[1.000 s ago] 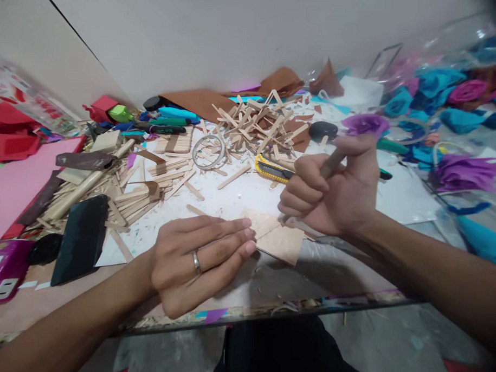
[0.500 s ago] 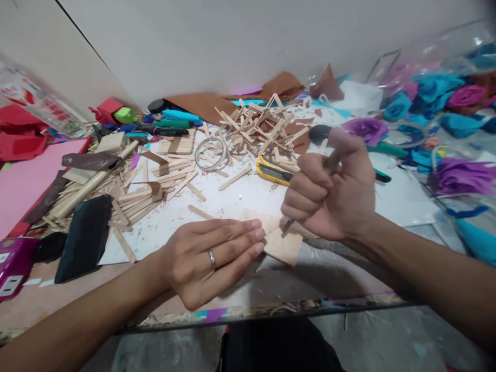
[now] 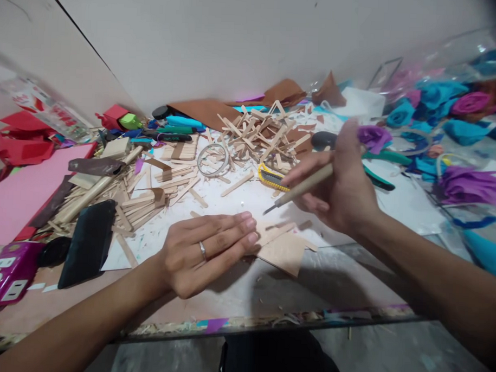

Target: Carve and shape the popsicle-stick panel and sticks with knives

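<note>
My left hand [image 3: 213, 250], with a ring on one finger, lies with straight fingers over the left part of a small thin wooden board [image 3: 284, 255]; its thumb is hidden. A craft stick [image 3: 279, 234] lies across that board, one end running under my fingertips. Raised above the board, my right hand [image 3: 341, 189] grips a wooden-handled carving tool [image 3: 307, 184], its thin dark blade pointing down and left. Just left of that hand is a yellow utility knife [image 3: 270, 178] on white paper. A dark rounded object [image 3: 323, 141] shows behind the right hand.
A heap of craft sticks [image 3: 262, 132] and a tape roll [image 3: 213, 159] lie beyond my hands. To the left are a dark phone [image 3: 87, 244], a purple device [image 3: 13, 273] and pink sheets [image 3: 36, 195]. Blue and purple paper flowers [image 3: 471, 185] fill the right. The table edge [image 3: 178, 330] is close.
My right hand has turned and loosened from a tight fist, and the tool's blade has lifted off the board. My left hand stays nearly in place.
</note>
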Demonstrator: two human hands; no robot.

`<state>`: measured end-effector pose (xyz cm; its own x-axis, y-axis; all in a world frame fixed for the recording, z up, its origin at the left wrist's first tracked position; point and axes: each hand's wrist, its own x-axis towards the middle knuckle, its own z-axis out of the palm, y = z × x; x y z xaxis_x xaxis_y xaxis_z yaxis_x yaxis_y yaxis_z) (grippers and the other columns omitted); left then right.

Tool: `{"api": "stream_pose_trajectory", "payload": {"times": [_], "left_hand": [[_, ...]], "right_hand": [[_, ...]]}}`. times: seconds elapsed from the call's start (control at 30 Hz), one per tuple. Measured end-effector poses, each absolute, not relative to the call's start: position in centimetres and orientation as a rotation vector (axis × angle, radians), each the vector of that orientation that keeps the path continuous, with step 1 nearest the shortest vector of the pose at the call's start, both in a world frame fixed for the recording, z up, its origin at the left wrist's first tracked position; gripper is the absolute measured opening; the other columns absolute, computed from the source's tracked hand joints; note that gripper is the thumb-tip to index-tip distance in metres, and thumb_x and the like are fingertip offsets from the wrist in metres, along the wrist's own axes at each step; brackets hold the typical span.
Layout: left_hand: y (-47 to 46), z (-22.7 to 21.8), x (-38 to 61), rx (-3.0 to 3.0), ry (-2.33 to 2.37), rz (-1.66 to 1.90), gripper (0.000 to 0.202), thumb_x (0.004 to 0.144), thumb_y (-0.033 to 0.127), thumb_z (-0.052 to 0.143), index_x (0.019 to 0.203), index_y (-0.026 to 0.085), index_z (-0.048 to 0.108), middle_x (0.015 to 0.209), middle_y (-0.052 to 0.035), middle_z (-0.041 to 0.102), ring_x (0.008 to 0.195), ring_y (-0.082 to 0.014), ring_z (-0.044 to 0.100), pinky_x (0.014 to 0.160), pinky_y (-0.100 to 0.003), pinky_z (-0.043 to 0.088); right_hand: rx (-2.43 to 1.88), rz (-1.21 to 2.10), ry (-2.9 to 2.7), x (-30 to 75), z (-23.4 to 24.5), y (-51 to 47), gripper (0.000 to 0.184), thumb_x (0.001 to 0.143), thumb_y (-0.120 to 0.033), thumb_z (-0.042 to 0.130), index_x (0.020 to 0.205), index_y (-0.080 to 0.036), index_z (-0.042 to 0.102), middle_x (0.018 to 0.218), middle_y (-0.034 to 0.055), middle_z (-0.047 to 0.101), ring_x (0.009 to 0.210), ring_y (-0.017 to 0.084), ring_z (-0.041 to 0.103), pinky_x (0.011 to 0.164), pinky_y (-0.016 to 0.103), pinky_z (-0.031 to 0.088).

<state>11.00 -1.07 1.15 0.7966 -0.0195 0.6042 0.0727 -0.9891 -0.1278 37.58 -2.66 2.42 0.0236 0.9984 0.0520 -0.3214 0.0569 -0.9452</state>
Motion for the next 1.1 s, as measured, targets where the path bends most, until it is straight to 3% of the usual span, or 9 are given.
{"api": "stream_pose_trajectory", "payload": {"times": [0.13, 0.27, 0.5, 0.67, 1.1], "left_hand": [[-1.3, 2.2, 10.9, -2.878, -0.171, -0.879, 0.021, 0.101, 0.005, 0.062, 0.119, 0.007, 0.072, 0.127, -0.016, 0.078, 0.132, -0.0235, 0.069, 0.108, -0.034, 0.062], [-1.9, 2.7, 10.7, -2.869, -0.225, -0.914, 0.022, 0.102, 0.006, 0.06, 0.122, 0.009, 0.071, 0.129, -0.0134, 0.078, 0.134, -0.0216, 0.068, 0.11, -0.034, 0.061], [-1.8, 2.3, 11.2, -2.861, -0.197, -0.989, 0.02, 0.104, 0.007, 0.058, 0.119, 0.008, 0.072, 0.121, -0.011, 0.081, 0.136, -0.0183, 0.066, 0.115, -0.028, 0.057], [-1.7, 2.2, 11.5, -2.874, -0.211, -1.015, 0.021, 0.097, 0.009, 0.072, 0.118, 0.006, 0.072, 0.121, -0.012, 0.081, 0.132, -0.0208, 0.069, 0.112, -0.032, 0.06], [-1.6, 2.1, 11.3, -2.883, -0.226, -0.998, 0.022, 0.099, 0.009, 0.067, 0.121, 0.01, 0.07, 0.123, -0.011, 0.08, 0.134, -0.0206, 0.068, 0.111, -0.034, 0.06]], "right_hand": [[-0.873, 1.366, -0.944, 37.8, 2.1, -2.5, 0.055, 0.093, -0.062, 0.064, 0.065, -0.017, 0.077, 0.039, 0.0041, 0.055, 0.029, 0.008, 0.029, 0.033, 0.026, 0.018], [-0.859, 1.42, -0.907, 37.5, 2.2, -2.6, 0.042, 0.088, -0.053, 0.07, 0.064, -0.019, 0.076, 0.038, 0.0018, 0.053, 0.029, 0.007, 0.028, 0.034, 0.026, 0.023], [-0.852, 1.444, -0.898, 37.3, 1.9, -2.7, 0.036, 0.085, -0.048, 0.074, 0.066, -0.018, 0.078, 0.04, 0.0027, 0.055, 0.03, 0.008, 0.032, 0.036, 0.027, 0.025], [-0.851, 1.454, -0.905, 37.1, 1.7, -2.8, 0.035, 0.086, -0.047, 0.074, 0.066, -0.019, 0.081, 0.041, 0.0034, 0.058, 0.031, 0.008, 0.03, 0.036, 0.028, 0.021], [-0.855, 1.444, -0.882, 36.9, 1.8, -3.0, 0.037, 0.084, -0.05, 0.076, 0.063, -0.02, 0.082, 0.041, 0.0033, 0.059, 0.03, 0.008, 0.033, 0.035, 0.029, 0.019]]}}
